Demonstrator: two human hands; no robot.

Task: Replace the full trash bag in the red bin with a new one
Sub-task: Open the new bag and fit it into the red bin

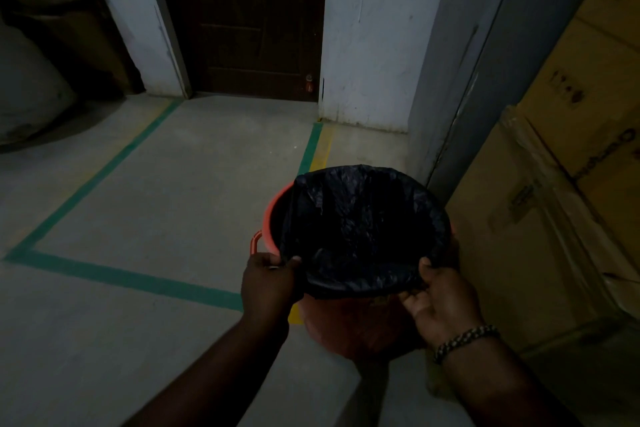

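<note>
the left hand (268, 282) has its fingers curled, and its thumb (294, 259) presses down on the hem of the black trash bag (363, 218), pinching the plastic at the near-left of the bin's mouth. the right hand (441, 300) pinches the same hem at the near-right: its thumb (425, 263) lies on top of the plastic and its curled fingers (410, 296) sit beneath the fold. the bag hangs between the two hands, with its near edge drawn over the lip and draped a little way down the outside.

the bag sits inside the red bin (346, 326), its mouth spread wide. it covers the far, right and near parts of the rim. on the left the red rim (273, 208) shows bare, with the plastic hanging just inside it. a red handle (255, 241) sticks out on that side, just above the left hand. the light is too dim to see inside the bag.

a beaded bracelet (464, 340) circles the right wrist.

the bin stands on the concrete floor (156, 201) close to its right edge, just beside stacked cardboard boxes (554, 218) and a grey metal panel (460, 80). green tape (104, 274) runs across the floor to the bin's left. a dark door (242, 17) stands at the floor's far edge between pale walls.
</note>
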